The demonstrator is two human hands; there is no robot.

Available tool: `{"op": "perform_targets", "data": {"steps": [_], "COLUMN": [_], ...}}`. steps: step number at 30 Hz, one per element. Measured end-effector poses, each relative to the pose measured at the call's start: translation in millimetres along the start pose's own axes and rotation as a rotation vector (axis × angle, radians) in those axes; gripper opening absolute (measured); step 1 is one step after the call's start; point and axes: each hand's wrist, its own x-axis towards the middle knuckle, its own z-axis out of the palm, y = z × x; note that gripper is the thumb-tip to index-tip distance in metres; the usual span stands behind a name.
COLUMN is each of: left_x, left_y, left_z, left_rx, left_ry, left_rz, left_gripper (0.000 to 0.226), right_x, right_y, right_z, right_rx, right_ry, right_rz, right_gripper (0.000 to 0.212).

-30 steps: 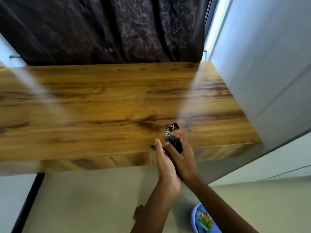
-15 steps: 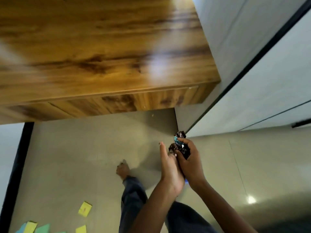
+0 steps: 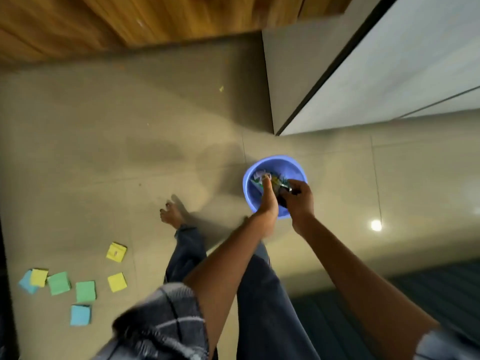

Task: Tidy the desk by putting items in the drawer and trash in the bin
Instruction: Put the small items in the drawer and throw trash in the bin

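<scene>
Both hands have swung from the desk edge down over the blue bin [image 3: 291, 162]: right hand [image 3: 298, 201] pinching the dark wrapper [image 3: 281, 197], left hand [image 3: 267, 203] straight-fingered beside it; released off-centre, it might land on the floor

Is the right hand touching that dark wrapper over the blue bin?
Touching. The head view shows the right hand with its fingers curled round the dark wrapper, above the blue bin.
</scene>
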Motion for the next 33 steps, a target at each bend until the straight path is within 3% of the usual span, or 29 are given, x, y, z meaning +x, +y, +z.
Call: {"op": "perform_targets", "data": {"steps": [3, 8, 11, 20, 26, 31, 33], "left_x": [51.9, 53.1, 50.8, 27.7, 17.2, 7.2, 0.8], "left_y": [-16.7, -10.5, -12.1, -7.8, -8.7, -11.9, -13.7], "left_z": [-6.0, -9.4, -17.9, -31.1, -61.8, -121.7, -138.6], "left_rx": [0.052, 0.130, 0.191, 0.416, 0.356, 0.231, 0.192], "left_ry": [0.002, 0.050, 0.029, -0.047, -0.025, 0.083, 0.098], "left_rz": [0.000, -0.027, -0.066, -0.068, -0.022, 0.003, -0.005], "left_gripper": [0.088, 0.077, 0.077, 0.053, 0.043, 0.030, 0.034], "right_x": [31.3, 59.2, 60.0, 48.9, 41.9, 22.6, 15.1], "right_y": [17.2, 33.1, 40.2, 47.4, 56.8, 75.4, 78.3], "right_z": [2.9, -7.0, -13.0, -9.6, 14.4, 47.8, 56.2], "right_rx": [0.029, 0.000, -0.024, 0.076, -0.109, -0.233, -0.287], "right_ry": [-0.016, 0.024, 0.018, -0.064, -0.129, -0.197, -0.246], "right_rz": [0.119, 0.194, 0.185, 0.214, 0.172, 0.127, 0.100], "right_gripper": [0.022, 0.013, 0.024, 0.020, 0.019, 0.012, 0.015]}}
